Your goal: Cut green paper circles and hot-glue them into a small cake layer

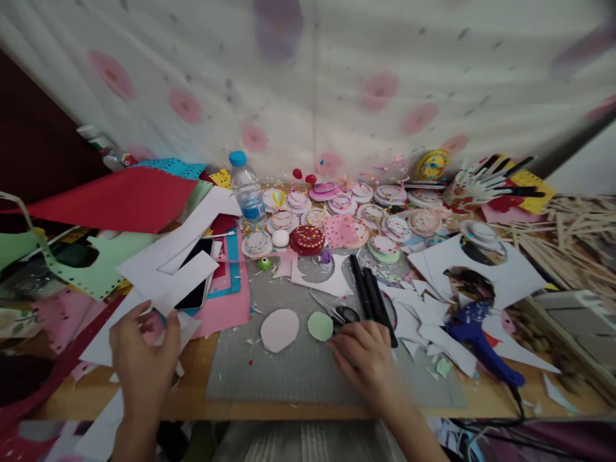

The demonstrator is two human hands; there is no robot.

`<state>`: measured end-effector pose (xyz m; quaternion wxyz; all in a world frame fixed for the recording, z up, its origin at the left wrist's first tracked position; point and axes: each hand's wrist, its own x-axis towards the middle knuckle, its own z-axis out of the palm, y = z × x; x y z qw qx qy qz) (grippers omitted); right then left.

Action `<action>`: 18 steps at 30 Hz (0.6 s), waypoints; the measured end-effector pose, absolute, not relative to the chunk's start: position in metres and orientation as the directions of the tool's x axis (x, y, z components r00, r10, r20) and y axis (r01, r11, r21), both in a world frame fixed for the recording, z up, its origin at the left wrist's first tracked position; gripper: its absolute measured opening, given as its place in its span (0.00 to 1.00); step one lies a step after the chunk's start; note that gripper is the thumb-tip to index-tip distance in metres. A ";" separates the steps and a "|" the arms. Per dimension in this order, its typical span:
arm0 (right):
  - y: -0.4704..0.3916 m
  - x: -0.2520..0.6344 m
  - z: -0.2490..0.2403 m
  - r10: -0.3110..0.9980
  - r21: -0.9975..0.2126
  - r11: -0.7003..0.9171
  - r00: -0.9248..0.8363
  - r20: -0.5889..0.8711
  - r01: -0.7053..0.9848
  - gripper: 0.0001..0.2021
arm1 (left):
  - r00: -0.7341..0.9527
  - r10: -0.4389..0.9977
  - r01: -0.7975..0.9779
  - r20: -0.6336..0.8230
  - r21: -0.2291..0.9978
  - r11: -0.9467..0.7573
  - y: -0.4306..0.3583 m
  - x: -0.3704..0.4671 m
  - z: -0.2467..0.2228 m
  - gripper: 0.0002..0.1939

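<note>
My left hand (144, 353) is at the lower left, thumb and fingers closed on the near corner of a white paper cut-out (144, 260), which lies slanted over a phone (192, 292). Palm down on the grey cutting mat, my right hand (368, 353) has its fingers bent over the handles of a pair of scissors (347, 314); the fingers partly hide them. Just left of its fingertips is a small pale green disc (320, 326). A larger pale pink disc (280, 330) lies farther left. Black markers (370, 292) lie just beyond my right hand.
Decorated paper hats (308, 239) crowd the back beside a water bottle (248, 189). A blue glue gun (484, 340) and white scraps (433, 317) are on the right, with wooden sticks (572, 237) beyond. Coloured sheets (120, 199) pile up at left. The cutting mat (269, 378) reaches near the table edge.
</note>
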<state>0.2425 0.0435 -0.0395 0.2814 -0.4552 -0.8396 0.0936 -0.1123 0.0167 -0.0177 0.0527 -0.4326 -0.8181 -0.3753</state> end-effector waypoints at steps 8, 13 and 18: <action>0.056 0.222 -0.049 0.823 -0.316 0.557 -0.462 0.330 0.768 0.09 | -0.014 0.951 0.838 0.308 0.523 -0.157 0.020 -0.024 -0.031 0.10; 0.053 0.231 -0.046 0.816 -0.419 0.570 -0.429 0.387 0.707 0.07 | -0.189 0.887 0.874 0.422 0.483 -0.043 0.035 -0.055 -0.020 0.12; 0.050 0.238 -0.058 0.811 -0.489 0.584 -0.437 0.390 0.648 0.10 | -0.499 0.716 0.855 0.488 0.413 0.315 0.048 -0.166 0.016 0.17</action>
